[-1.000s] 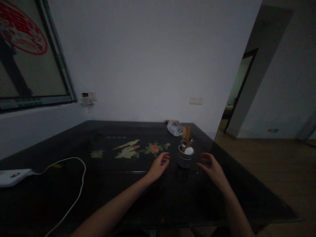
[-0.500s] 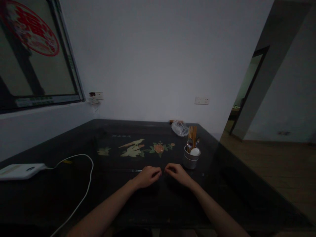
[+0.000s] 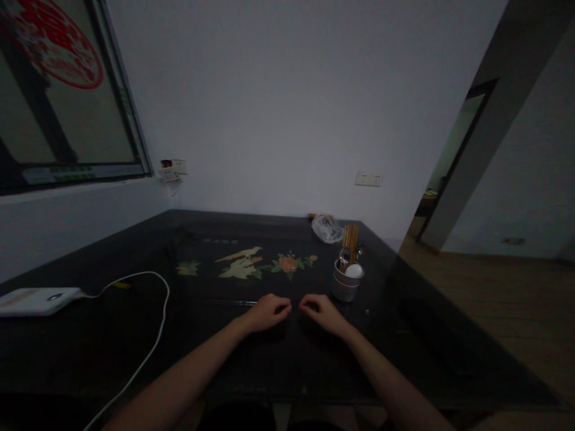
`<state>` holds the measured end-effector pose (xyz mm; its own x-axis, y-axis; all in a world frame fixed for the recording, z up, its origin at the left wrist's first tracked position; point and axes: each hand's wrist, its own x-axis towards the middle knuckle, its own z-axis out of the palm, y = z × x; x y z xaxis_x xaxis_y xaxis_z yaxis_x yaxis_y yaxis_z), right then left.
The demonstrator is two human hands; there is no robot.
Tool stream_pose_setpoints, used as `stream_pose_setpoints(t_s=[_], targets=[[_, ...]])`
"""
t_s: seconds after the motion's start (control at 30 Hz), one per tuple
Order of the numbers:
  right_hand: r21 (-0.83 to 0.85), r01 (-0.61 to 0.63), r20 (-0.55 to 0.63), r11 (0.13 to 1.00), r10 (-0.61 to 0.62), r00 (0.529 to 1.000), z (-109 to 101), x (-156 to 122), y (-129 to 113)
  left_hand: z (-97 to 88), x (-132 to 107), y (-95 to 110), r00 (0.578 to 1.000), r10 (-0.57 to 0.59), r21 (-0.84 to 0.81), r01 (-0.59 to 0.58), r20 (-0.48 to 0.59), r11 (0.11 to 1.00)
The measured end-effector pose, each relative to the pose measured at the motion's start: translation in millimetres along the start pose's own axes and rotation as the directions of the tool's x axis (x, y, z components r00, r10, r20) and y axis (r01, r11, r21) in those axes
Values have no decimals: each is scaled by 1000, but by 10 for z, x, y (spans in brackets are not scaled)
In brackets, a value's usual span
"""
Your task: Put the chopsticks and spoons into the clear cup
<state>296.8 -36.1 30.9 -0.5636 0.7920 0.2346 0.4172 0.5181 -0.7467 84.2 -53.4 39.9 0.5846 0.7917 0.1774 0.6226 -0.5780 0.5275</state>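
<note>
My left hand (image 3: 268, 312) and my right hand (image 3: 321, 312) rest side by side on the dark glass-topped table (image 3: 251, 365), knuckles up and fingers curled under, a small gap between them. Nothing shows inside either hand. Just beyond my right hand stands a small metal cup (image 3: 346, 285) holding wooden chopsticks (image 3: 350, 240), spoons and a white rounded thing. Neither hand touches the cup. A painted bird-and-flower panel (image 3: 246, 266) lies under the glass ahead of my hands.
A white flat device (image 3: 33, 300) with a white cable (image 3: 153, 335) lies at the left. A crumpled clear plastic bag (image 3: 327, 228) sits by the back wall. The table's right edge borders wooden floor (image 3: 494, 299); a doorway opens at the right.
One second ago both hands were open on either side of the cup. They drew back toward me, came together in front of it and curled closed, then barely moved.
</note>
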Motion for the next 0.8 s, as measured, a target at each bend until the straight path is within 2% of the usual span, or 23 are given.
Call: stream_pose_setpoints(t_s=[0.8], targets=[[-111, 17, -15, 994, -19, 1000, -65, 7, 53, 3, 5, 0, 1000, 13, 2, -13, 7, 1000]])
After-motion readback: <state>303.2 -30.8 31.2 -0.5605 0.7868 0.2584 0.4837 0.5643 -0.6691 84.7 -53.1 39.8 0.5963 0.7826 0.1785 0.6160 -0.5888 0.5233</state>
